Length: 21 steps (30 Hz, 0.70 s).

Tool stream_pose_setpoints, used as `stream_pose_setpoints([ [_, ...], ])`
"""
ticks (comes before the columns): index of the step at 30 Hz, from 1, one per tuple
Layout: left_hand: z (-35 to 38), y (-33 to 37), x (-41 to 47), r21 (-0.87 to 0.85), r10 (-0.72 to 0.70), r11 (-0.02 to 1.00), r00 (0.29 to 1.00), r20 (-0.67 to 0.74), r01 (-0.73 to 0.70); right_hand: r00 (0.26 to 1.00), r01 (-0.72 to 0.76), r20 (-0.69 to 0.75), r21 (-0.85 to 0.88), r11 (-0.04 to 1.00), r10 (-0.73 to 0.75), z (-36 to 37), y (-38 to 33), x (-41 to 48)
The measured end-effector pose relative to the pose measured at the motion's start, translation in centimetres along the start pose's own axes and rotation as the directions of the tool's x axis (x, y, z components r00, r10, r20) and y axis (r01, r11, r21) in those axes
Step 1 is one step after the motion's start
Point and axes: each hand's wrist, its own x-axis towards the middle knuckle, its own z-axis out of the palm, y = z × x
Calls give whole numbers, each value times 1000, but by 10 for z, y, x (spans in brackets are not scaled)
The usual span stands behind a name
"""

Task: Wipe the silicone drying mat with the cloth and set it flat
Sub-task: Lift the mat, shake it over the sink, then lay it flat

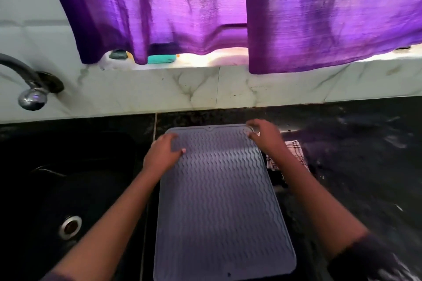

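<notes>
- The silicone drying mat (219, 198) is a grey rectangle with rounded corners, a raised rim and rows of wavy ridges across its top face. It lies ridged side up with its long axis running away from the viewer, on the dark counter just right of the black sink. A small notch sits midway along its far edge.
- The cloth (294, 153) is white with dark checks, crumpled on the counter just beside the mat's far right edge, partly hidden.
</notes>
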Motion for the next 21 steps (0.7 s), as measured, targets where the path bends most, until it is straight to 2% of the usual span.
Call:
stream_pose_setpoints([
  [3,24,-12,-71,-47,-9,999,1000,13,9,998,-11,65,51,999,8,3,12,-67],
  [6,48,-15,-133,-2,4,1000,999,49,-4,978,-145,152,2,989,143,15,24,-125],
  [8,59,-17,-164,-1,-19,1000,999,33,19,960,-234,144,-57,970,240,24,33,-162],
  [13,65,-12,-219,-138,-169,978,984,-64,159,908,-395,79,-163,904,411,32,49,-236],
  [16,61,-21,-237,-206,-287,942,954,-91,264,874,-462,133,-64,884,467,28,61,-258],
  [19,55,-28,-244,-479,-424,800,905,-25,361,852,-511,195,108,853,485,23,71,-264],
  [21,54,-29,-249,-572,-452,735,892,-12,364,840,-533,238,200,822,487,23,72,-266],
])
